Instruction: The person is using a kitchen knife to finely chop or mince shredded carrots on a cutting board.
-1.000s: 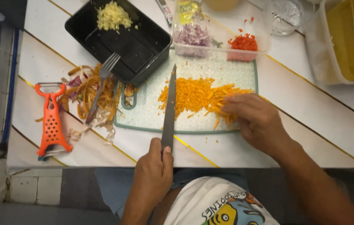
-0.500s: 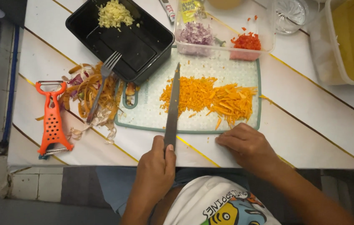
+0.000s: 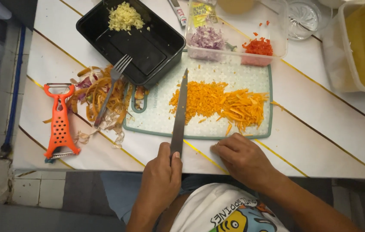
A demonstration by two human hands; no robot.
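My left hand [image 3: 158,178] grips the knife [image 3: 179,112], its blade lying over the chopped carrot [image 3: 219,103] on the cutting board [image 3: 156,117]; my right hand [image 3: 242,158], loosely curled and empty, should steady the board's edge.

knife [image 3: 179,114]: 1 | fork [image 3: 111,88]: 1 | peeler [image 3: 60,122]: 1 | cutting board [image 3: 156,118]: 1 | black tray [image 3: 148,47]: 1

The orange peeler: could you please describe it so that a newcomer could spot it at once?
Start at the pale green cutting board on the white table, then go left past the heap of vegetable peelings. The orange peeler lies flat near the table's left edge, the only bright orange plastic tool there.
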